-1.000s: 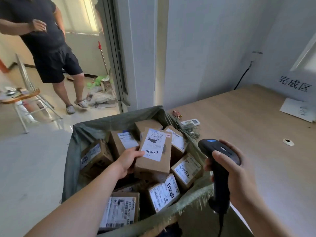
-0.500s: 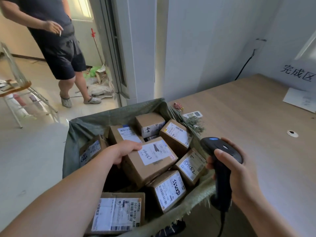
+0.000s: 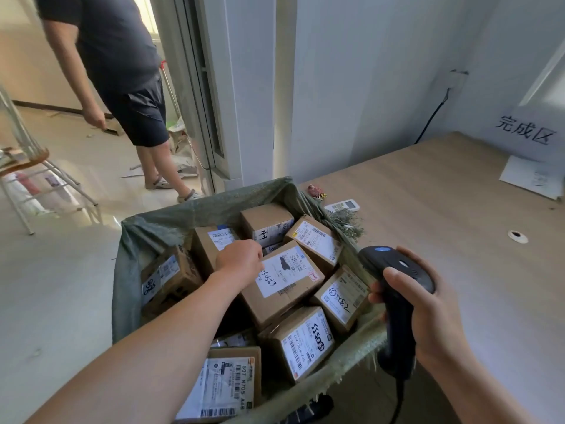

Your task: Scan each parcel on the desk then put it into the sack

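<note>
Right grip point(image 3: 434, 316) wraps scanner point(image 3: 403, 263) (left grip point(image 3: 240, 260) curled on parcel point(image 3: 286, 280))

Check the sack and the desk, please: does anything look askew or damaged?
The top parcel, under the left hand, lies tilted across the other boxes, not flat. The sack rim is frayed into loose threads at the desk corner. The right hand holds the scanner.

My left arm reaches forward, left hand point(image 3: 240, 260) palm down, fingers bent away where I can't see them. My right hand point(image 3: 428, 316) wraps round the scanner point(image 3: 397, 260), thumb across it.
</note>
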A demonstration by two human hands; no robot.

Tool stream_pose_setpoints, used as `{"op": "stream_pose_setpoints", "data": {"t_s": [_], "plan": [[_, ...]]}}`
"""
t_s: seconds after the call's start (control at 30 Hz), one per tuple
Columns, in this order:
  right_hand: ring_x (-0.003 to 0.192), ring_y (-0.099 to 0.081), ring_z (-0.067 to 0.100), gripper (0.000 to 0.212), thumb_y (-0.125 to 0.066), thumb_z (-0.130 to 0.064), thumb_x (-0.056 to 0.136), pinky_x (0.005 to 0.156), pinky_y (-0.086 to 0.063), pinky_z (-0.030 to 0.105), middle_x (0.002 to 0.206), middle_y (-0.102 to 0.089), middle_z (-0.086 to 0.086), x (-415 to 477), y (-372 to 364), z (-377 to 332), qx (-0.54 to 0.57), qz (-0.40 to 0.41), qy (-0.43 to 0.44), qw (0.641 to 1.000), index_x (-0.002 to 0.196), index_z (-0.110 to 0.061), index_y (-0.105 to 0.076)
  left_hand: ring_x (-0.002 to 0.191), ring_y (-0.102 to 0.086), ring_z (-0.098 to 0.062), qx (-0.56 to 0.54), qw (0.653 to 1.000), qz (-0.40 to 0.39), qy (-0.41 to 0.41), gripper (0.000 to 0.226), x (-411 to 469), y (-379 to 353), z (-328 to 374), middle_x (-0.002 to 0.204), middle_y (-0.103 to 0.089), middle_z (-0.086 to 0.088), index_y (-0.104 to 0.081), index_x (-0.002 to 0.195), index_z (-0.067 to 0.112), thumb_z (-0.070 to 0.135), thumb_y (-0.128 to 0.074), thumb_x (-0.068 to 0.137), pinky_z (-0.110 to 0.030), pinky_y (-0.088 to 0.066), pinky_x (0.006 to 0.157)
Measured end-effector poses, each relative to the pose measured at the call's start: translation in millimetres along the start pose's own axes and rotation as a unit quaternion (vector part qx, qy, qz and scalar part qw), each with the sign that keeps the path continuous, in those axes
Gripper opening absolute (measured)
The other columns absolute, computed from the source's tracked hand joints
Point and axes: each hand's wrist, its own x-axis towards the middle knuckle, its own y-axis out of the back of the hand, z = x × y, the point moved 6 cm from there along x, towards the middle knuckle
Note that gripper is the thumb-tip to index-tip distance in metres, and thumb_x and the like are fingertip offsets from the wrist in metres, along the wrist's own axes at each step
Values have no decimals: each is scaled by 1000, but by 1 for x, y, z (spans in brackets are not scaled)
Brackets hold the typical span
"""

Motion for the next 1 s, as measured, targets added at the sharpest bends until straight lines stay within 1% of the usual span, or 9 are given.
{"op": "stream_pose_setpoints", "data": {"t_s": [0.13, 0.27, 0.33, 0.4, 0.47, 0.67, 0.8, 0.9, 1.0], "plan": [[60, -67, 31, 45, -70, -3, 86, 45, -48, 32, 75, -72, 23, -6, 4, -7, 13, 0, 3, 1000, 128, -19, -63, 99, -61, -23, 19, 998, 31, -54, 19, -8, 3, 18, 104, -64, 4, -69, 102, 24, 40, -65, 94, -36, -51, 76], [58, -67, 29, 67, -82, -14, 64, 44, -48, 31, 74, -71, 22, -16, 13, -15, 17, 4, 15, 1000, 128, -17, -63, 100, -59, -21, 14, 994, 56, -89, 31, -20, 5, 36, 107, -64, 2, -69, 108, 22, 48, -62, 94, -35, -49, 74], [58, -67, 29, 62, -77, -16, 68, 45, -48, 31, 73, -70, 22, -22, 22, -19, 22, 12, 22, 999, 128, -18, -62, 105, -58, -20, 14, 991, 73, -112, 35, -28, 9, 49, 112, -64, 2, -69, 115, 22, 49, -60, 95, -35, -51, 78], [62, -66, 33, 55, -79, -7, 78, 48, -49, 31, 77, -69, 28, -30, 34, -22, 31, 19, 30, 999, 129, -17, -62, 111, -58, -21, 10, 987, 83, -135, 38, -38, 13, 66, 119, -65, 2, -67, 122, 22, 49, -60, 95, -37, -52, 84], [66, -66, 36, 46, -70, -1, 88, 53, -48, 34, 79, -70, 29, -39, 50, -23, 30, 30, 33, 999, 130, -19, -62, 113, -58, -21, 12, 983, 94, -155, 40, -49, 16, 84, 121, -65, 1, -67, 123, 21, 48, -60, 95, -37, -52, 86], [66, -69, 36, 43, -68, -2, 90, 56, -49, 39, 81, -72, 23, -87, 124, -42, 28, 88, 56, 994, 129, -21, -63, 115, -59, -25, -13, 968, 98, -230, 41, -93, 18, 166, 119, -67, -3, -69, 119, 16, 49, -61, 95, -39, -51, 92], [65, -69, 34, 41, -68, -2, 90, 52, -49, 37, 81, -73, 21, -138, 190, -56, 37, 145, 74, 986, 126, -22, -64, 113, -59, -23, -12, 945, 110, -308, 41, -150, 16, 241, 122, -67, -3, -67, 122, 16, 47, -60, 96, -36, -50, 91], [64, -68, 33, 39, -68, -3, 90, 53, -48, 37, 81, -73, 19, -184, 241, -64, 45, 186, 88, 978, 123, -23, -64, 118, -58, -23, -10, 926, 108, -362, 42, -199, 7, 299, 126, -66, -2, -65, 127, 19, 48, -58, 97, -36, -48, 98], [66, -69, 32, 41, -68, -4, 90, 54, -48, 37, 82, -73, 21, -233, 293, -68, 49, 232, 101, 966, 126, -22, -63, 118, -59, -22, -12, 908, 103, -407, 43, -251, -5, 353, 128, -65, 0, -65, 129, 21, 50, -56, 98, -35, -50, 95]]}}
